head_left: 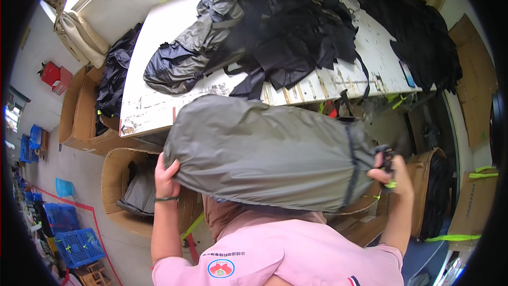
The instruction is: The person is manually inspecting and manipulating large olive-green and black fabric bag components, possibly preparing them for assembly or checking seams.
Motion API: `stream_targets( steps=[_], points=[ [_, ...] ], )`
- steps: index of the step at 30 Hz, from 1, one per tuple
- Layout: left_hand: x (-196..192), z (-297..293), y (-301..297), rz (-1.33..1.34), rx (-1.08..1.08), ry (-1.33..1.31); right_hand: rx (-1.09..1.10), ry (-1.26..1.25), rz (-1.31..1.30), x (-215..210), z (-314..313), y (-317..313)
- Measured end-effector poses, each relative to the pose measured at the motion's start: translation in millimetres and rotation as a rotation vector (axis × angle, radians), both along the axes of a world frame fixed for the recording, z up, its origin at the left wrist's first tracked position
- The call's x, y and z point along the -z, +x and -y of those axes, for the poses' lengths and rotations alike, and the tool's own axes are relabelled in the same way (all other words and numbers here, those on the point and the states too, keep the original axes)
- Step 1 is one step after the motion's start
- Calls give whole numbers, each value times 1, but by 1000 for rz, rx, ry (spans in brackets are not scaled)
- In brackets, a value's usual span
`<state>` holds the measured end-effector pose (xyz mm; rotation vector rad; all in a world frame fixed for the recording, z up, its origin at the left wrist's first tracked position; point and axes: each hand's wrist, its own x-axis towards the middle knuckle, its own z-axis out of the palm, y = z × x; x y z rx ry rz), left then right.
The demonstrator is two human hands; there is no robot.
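A long grey-olive fabric bag (pixel 259 151) stretches across in front of my body, held up at the near edge of the white table. A dark band circles it close to its right end. My left hand (pixel 167 177) grips its lower left corner, thumb in front. At the right end, my right hand (pixel 390 172) is closed round black straps or a buckle (pixel 385 158); a bit of yellow-green shows below the fingers. I cannot make out exactly how that black part is joined to the bag.
On the white table (pixel 143 106) lie a heap of black and grey fabric pieces (pixel 286 37) and a black pile (pixel 418 32). Cardboard boxes with dark fabric, such as an open box (pixel 119 175), stand at left and right. Blue crates (pixel 79 248) sit at far left.
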<state>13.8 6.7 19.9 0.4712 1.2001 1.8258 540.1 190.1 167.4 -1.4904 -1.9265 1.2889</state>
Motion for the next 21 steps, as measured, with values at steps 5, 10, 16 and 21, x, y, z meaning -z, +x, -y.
stream_targets(
  steps=[5,10,16,21],
  points=[
    [49,152,-38,-67,-76,-448,-370,-347,79,131,55,-16],
    [70,210,-75,-715,95,-1109,-208,-231,-3,116,21,-38],
    [13,55,-45,-1256,82,-505,-143,164,-110,135,-34,-116],
    [25,-51,-32,-1363,527,-427,-280,284,96,195,-64,-146]
  ],
)
